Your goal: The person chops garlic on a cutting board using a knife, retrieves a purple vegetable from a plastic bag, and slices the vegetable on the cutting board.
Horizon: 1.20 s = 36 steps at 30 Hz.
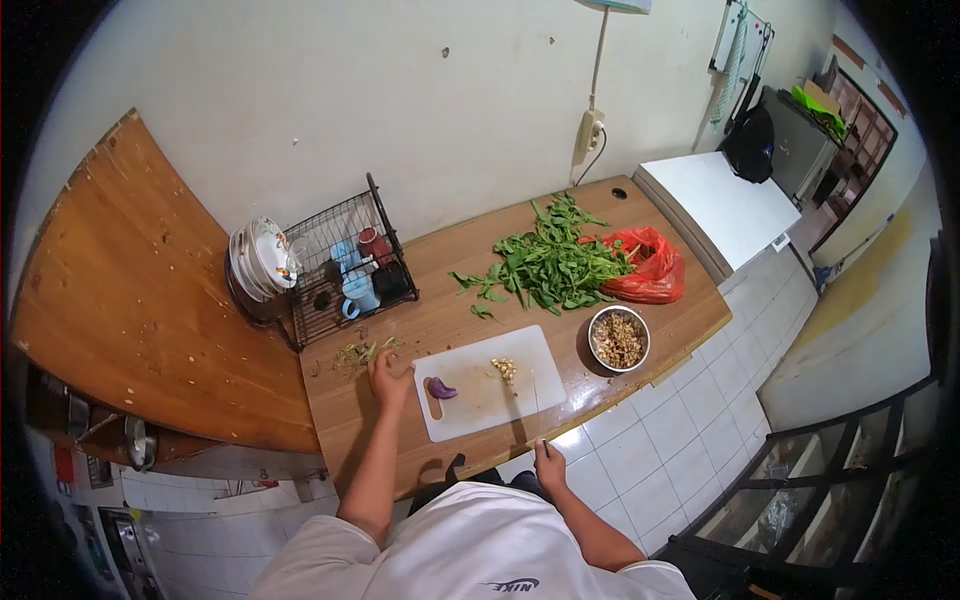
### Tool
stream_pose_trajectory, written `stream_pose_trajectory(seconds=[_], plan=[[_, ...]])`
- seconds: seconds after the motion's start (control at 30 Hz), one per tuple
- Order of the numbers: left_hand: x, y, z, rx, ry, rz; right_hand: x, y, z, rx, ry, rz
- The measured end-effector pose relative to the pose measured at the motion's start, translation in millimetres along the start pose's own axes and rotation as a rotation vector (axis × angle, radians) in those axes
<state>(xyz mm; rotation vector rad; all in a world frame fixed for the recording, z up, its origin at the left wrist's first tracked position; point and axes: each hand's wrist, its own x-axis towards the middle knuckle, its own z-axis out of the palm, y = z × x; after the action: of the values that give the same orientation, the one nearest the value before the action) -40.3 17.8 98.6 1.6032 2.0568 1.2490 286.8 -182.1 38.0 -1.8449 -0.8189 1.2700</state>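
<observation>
Metal bowl (591, 340) of brown pieces (619, 342)

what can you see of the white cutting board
The white cutting board lies flat on the wood-look table, slightly askew near the front edge. It is rectangular with rounded corners, looks plastic, lightly stained, with an elongated handle slot at its left end. A purple shallot-like piece and pale chopped bits rest on it. The left hand is beside its left corner; contact is unclear.
</observation>
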Motion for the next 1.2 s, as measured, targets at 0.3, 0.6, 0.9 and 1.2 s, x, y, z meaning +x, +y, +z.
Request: stream_pose_trajectory(seconds=[0.3,0.6,0.9,1.2], plan=[[-56,9,31,0.079,-0.457,-0.053,1,32,13,-0.107,-0.008,-0.097],[-88,0,81,-0.206,-0.498,0.015,-25,45,-4,-0.179,-0.019,-0.118],[-89,1,85,-0.2,-0.429,0.013,-14,-14,9,-0.461,-0.212,-0.027],[-87,-18,99,-0.223,-0.483,-0.157,24,-32,33,-0.489,-0.315,-0.151]])
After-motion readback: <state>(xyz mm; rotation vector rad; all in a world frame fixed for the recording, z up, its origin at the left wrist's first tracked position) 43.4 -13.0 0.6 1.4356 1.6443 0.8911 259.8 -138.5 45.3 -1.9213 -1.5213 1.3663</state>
